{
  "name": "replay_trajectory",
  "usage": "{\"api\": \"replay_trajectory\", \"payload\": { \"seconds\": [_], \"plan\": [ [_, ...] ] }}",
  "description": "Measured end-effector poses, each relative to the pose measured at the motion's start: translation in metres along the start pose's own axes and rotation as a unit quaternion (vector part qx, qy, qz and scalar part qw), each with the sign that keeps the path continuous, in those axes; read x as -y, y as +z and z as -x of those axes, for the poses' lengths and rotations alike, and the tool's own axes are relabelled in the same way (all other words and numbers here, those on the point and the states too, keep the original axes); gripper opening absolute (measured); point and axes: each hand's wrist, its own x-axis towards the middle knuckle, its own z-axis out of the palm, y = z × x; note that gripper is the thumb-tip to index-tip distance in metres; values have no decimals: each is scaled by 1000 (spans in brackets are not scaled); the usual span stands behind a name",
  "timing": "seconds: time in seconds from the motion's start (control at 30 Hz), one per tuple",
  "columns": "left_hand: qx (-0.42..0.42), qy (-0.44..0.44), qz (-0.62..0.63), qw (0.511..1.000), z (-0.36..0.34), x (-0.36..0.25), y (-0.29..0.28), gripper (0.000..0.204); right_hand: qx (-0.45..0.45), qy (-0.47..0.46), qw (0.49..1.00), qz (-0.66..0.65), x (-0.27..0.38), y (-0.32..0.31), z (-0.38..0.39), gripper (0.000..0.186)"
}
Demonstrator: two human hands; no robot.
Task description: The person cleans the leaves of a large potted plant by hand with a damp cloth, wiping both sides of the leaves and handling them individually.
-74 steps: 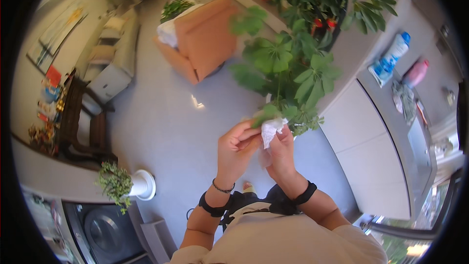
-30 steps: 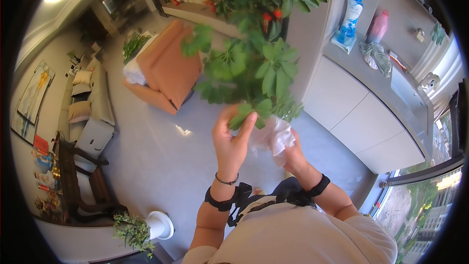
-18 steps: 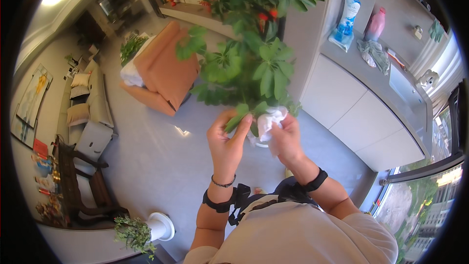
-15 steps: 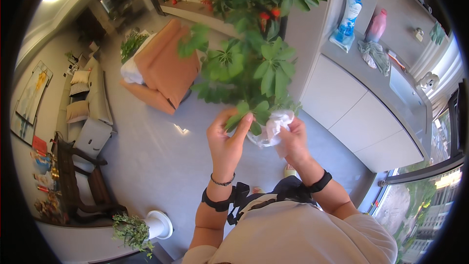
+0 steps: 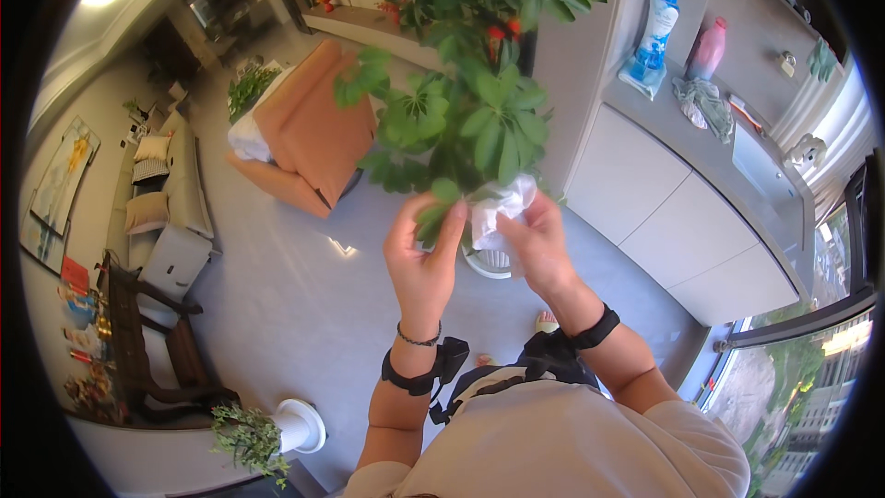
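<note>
A tall leafy potted plant (image 5: 502, 124) stands in front of me, its low leaves reaching down to my hands. My left hand (image 5: 422, 244) is closed on a leaf (image 5: 430, 221) at the lower end of the foliage, pinching it between thumb and fingers. In my right hand (image 5: 542, 244) is a crumpled white tissue (image 5: 499, 210), pressed against the leaves just beside the left fingertips. The tissue covers part of the leaf cluster. Below it shows the white ribbed rim of a pot (image 5: 490, 263).
On the right runs a grey counter (image 5: 636, 97) with a blue bottle (image 5: 656, 32), a pink bottle (image 5: 709, 51), a cloth (image 5: 705, 106) and a sink (image 5: 767, 171). An orange armchair (image 5: 313, 124) stands beyond, left of the plant. A smaller potted plant (image 5: 249, 443) is at lower left.
My right hand has brought the tissue up and left onto the leaves, close to the left fingers. My left hand has shifted slightly left and stays on the leaf.
</note>
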Motion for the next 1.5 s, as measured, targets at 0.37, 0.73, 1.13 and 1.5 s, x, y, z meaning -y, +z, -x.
{"api": "replay_trajectory", "payload": {
  "seconds": [0.37,0.73,1.13,1.5],
  "plan": [
    [-6,7,12,1000,-2,4,-1,11,3,-56,996,65,14,-13,6,27],
    [11,-16,23,1000,-1,10,-4,10,-128,-190,971,72,19,-3,8,20],
    [51,73,-136,987,-2,27,-9,19,16,-212,933,291,21,14,-17,29],
    [80,8,-47,996,-3,3,-9,21,-249,-336,906,69,33,-23,3,43]
  ]
}}
